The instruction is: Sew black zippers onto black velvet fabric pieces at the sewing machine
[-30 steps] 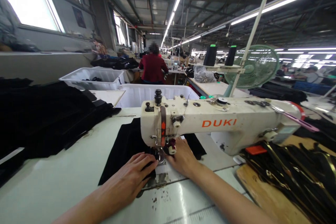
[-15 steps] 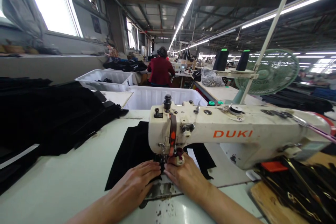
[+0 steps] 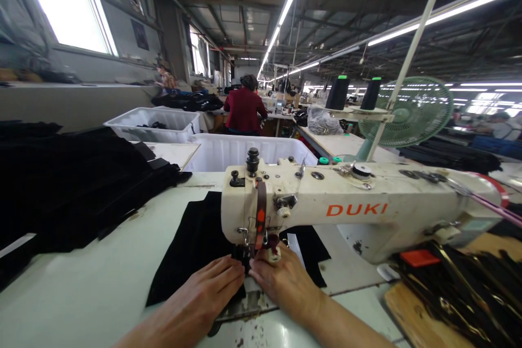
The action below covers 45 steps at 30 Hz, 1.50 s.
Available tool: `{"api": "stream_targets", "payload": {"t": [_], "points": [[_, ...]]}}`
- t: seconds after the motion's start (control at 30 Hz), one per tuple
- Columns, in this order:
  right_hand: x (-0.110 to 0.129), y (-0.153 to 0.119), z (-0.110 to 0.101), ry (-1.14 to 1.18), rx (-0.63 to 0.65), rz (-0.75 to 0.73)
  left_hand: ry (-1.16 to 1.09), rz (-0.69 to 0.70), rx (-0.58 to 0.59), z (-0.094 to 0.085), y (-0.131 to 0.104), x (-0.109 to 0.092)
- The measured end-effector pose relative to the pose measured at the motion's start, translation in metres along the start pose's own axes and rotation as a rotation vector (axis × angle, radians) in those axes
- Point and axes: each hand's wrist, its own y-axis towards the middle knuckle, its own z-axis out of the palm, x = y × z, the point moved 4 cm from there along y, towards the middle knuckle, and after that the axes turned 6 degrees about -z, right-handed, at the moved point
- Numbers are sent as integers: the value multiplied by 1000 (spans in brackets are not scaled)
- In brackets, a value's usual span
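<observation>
A white sewing machine (image 3: 354, 201) marked DUKI stands on the pale table. Black fabric (image 3: 183, 250) lies under its head and shows on both sides of the needle area, with a white strip (image 3: 295, 250) on its right part. My left hand (image 3: 212, 288) presses on the fabric just left of the presser foot, fingers together. Close to the right of the foot, my right hand (image 3: 281, 277) has its fingers bent and pressed together at the fabric edge; what is between them is hidden.
Piled black fabric (image 3: 73, 185) covers the table's left side. White bins (image 3: 248, 149) stand behind the machine. At right are a wooden board (image 3: 420, 315) with black and gold pieces, thread cones (image 3: 337, 93) and a green fan (image 3: 408, 111). A person in red (image 3: 243, 110) sits ahead.
The view has shifted slightly, moving the machine left in the picture. The black fabric's left part has come a little nearer to me. Both hands remain beside the presser foot.
</observation>
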Motion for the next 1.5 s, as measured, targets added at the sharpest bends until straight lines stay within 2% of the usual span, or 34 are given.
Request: {"api": "stream_targets", "payload": {"t": [0.1,0.23,0.4,0.5,0.57,0.67,0.8,0.97,1.07,1.2,1.33,1.5], "points": [[2,-2,-2,7,0,-26,19,-18,31,-5,1,-3],[1,-3,0,16,-11,-23,-8,-40,22,0,-2,0],[-2,0,1,22,-16,5,-27,-47,-64,22,-8,15],[-3,0,1,31,-34,16,-29,-77,-54,40,-14,26],[-3,0,0,28,-62,20,-31,-91,-60,46,-17,30],[-4,1,-1,17,-88,34,-54,-108,-82,43,-16,31],[-5,4,-2,10,-75,49,-114,-135,-43,39,-12,31],[-4,4,0,6,-68,57,-127,-83,-99,38,-10,32],[-4,2,1,6,-66,63,-110,-63,-109,32,-10,28],[-2,2,-4,13,-68,44,-111,-211,-40,17,-14,28],[3,4,-13,11,-84,44,-143,-348,6,7,-14,42],[0,9,-19,-57,-108,83,4,-404,93,13,-1,63]]}}
